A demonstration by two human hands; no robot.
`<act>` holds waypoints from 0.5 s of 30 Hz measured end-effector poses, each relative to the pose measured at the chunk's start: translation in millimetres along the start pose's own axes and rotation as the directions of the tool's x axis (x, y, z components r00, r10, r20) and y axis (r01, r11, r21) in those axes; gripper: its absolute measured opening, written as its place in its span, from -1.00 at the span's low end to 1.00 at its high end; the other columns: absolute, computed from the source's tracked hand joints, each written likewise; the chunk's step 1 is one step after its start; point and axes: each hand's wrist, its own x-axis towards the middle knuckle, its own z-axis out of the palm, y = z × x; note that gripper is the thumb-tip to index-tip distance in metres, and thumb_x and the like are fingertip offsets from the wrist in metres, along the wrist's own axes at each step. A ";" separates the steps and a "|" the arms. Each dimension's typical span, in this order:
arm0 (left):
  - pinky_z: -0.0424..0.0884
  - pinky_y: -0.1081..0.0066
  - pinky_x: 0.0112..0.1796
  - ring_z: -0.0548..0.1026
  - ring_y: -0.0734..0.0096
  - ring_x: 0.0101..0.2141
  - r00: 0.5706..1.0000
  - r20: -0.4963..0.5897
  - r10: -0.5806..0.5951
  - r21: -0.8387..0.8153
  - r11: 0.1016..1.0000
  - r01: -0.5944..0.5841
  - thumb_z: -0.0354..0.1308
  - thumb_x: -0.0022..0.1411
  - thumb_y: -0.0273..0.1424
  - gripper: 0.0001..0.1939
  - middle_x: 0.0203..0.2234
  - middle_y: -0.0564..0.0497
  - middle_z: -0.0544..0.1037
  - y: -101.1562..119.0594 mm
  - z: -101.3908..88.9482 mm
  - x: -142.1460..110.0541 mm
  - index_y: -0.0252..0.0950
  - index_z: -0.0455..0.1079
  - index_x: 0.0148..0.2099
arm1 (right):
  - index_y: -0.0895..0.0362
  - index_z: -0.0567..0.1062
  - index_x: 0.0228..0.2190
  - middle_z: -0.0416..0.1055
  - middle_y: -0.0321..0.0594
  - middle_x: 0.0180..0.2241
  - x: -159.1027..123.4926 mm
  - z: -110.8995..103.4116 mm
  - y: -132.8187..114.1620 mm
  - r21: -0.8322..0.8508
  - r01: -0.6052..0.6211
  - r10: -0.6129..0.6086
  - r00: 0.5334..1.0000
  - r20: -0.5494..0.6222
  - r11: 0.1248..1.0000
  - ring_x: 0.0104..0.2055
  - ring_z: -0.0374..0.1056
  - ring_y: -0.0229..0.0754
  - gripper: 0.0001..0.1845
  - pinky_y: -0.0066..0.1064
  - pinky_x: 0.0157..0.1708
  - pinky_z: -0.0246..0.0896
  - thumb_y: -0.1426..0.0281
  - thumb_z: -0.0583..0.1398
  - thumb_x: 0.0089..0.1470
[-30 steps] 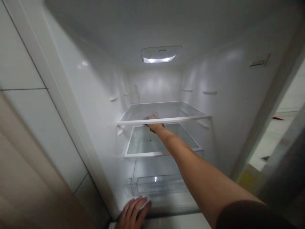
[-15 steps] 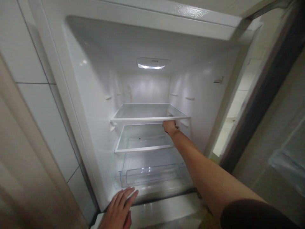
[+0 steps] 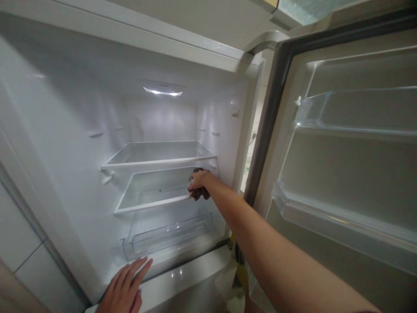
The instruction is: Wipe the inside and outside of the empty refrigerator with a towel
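Observation:
My right hand (image 3: pixel 197 178) reaches into a lit refrigerator, closed around a bunched dark brown cloth (image 3: pixel 204 193). It is at the right side of the lower glass shelf (image 3: pixel 156 191), close to its front edge. Above it lies the upper glass shelf (image 3: pixel 163 152). Down at the front left, my left hand (image 3: pixel 123 287) has its fingers stretched out and lies by the bottom front edge of the refrigerator. Nothing shows in it. A clear drawer (image 3: pixel 169 237) sits under the shelves, just beyond the left fingertips.
The refrigerator door (image 3: pixel 339 174) stands open on the right, with a clear upper door bin (image 3: pixel 365 111) and a lower door bin (image 3: pixel 332 221). A lamp (image 3: pixel 163 92) glows in the ceiling of the compartment. White tiles (image 3: pixel 35 278) border the left side.
The view has swung right, bringing in more of the open door. My right hand has come forward and down from under the upper shelf, and the cloth shows more. My left hand stays by the front edge.

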 end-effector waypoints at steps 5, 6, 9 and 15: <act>0.40 0.22 0.27 0.58 0.18 0.20 1.000 0.021 -0.008 0.003 1.000 0.008 0.11 0.36 -0.36 -0.16 0.29 0.05 0.62 -0.8 3.5 -3.5 -0.03 0.12 0.63 | 0.04 0.58 0.25 0.53 0.16 0.26 -11.7 19.2 -0.3 -0.040 0.008 -0.012 0.992 -0.123 0.999 0.32 0.48 0.20 -0.38 -0.03 0.25 0.43 0.08 0.36 0.25; 0.42 0.22 0.25 0.58 0.18 0.20 1.000 0.022 -0.001 0.004 1.000 0.001 0.11 0.35 -0.37 -0.16 0.29 0.04 0.63 -1.1 2.7 -2.7 -0.04 0.12 0.64 | 0.04 0.57 0.25 0.54 0.15 0.24 -11.0 21.4 -1.1 -0.038 0.009 -0.015 0.989 -0.148 0.999 0.30 0.50 0.17 -0.41 -0.07 0.22 0.45 0.10 0.34 0.28; 0.46 0.24 0.18 0.59 0.20 0.18 0.999 -0.005 0.036 0.004 0.999 -0.036 0.11 0.34 -0.40 -0.14 0.26 0.02 0.65 -1.8 -2.3 3.6 -0.10 0.12 0.64 | 0.08 0.59 0.20 0.60 0.14 0.16 -1.5 25.1 -2.6 -0.029 0.004 -0.010 0.977 -0.213 1.000 0.23 0.55 0.13 -0.53 -0.15 0.14 0.47 0.17 0.26 0.36; 0.50 0.25 0.09 0.62 0.22 0.09 0.996 -0.055 0.072 0.014 0.997 -0.071 0.09 0.28 -0.49 -0.05 0.14 0.03 0.71 -4.8 -2.8 12.8 -0.14 0.05 0.67 | 0.14 0.65 0.09 0.65 0.15 0.07 44.9 30.2 1.4 -0.014 -0.001 -0.003 0.965 -0.263 1.000 0.11 0.62 0.10 -0.60 -0.23 0.07 0.47 0.18 0.27 0.37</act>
